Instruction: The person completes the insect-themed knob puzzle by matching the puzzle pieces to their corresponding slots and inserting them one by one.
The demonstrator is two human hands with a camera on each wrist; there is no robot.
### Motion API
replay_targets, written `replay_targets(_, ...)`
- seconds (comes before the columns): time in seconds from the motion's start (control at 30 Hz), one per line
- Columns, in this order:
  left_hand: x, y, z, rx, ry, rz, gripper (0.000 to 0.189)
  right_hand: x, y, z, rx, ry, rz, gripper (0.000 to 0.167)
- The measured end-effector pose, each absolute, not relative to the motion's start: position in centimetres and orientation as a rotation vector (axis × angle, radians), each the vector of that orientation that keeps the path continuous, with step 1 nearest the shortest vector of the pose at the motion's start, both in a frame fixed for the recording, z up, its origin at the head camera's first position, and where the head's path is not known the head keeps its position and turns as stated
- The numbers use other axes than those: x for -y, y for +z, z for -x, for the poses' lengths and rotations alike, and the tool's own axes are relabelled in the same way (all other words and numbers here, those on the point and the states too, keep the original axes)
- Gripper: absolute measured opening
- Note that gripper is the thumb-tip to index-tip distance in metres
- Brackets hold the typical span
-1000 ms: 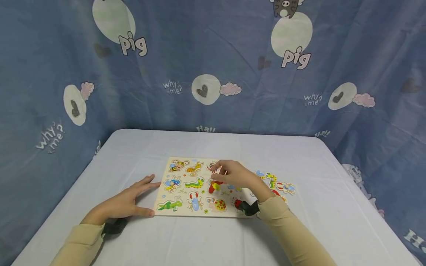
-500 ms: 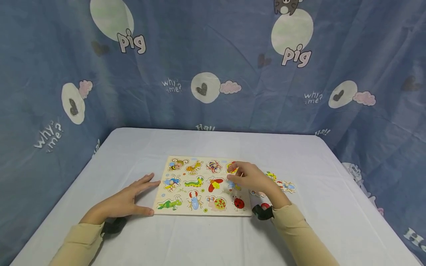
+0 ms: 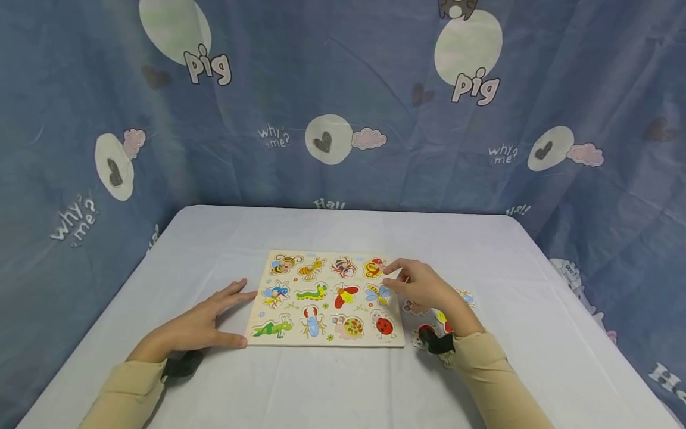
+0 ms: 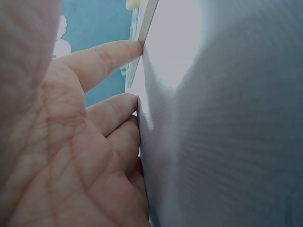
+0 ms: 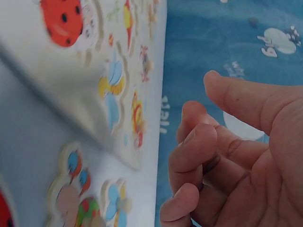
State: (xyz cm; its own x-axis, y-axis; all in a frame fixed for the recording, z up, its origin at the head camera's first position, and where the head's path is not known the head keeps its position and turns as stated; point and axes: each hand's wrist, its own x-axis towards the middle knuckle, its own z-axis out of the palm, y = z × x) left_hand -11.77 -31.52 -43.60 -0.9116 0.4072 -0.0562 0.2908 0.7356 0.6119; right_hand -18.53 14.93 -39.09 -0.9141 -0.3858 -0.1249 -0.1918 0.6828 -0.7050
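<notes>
A wooden insect puzzle board lies flat on the white table. My left hand is spread at the board's left side, its index finger and thumb touching the edge. In the left wrist view a straight finger meets that edge. Over the board's right edge hovers my right hand, fingers loosely bent; the right wrist view shows nothing between thumb and fingertips. It is nearest to the dragonfly picture. A ladybug picture sits at the board's lower right.
Several loose puzzle pieces, among them a snail piece and a winged insect piece, lie right of the board, partly hidden under the right arm. A blue printed curtain hangs behind the white-covered table.
My right hand has moved rightward from over the board's middle to its right edge, uncovering the spider, red beetle, dragonfly and ladybug pictures. The left hand has stayed at the board's left edge.
</notes>
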Motion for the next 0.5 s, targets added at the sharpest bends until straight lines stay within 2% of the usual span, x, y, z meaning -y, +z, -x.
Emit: replay_targets(0.5,31.4,-43.5,11.9,-2.75,0.913,-0.544,0.101,-19.0,-40.6,19.0,-2.73,-1.096,0.378,0.035)
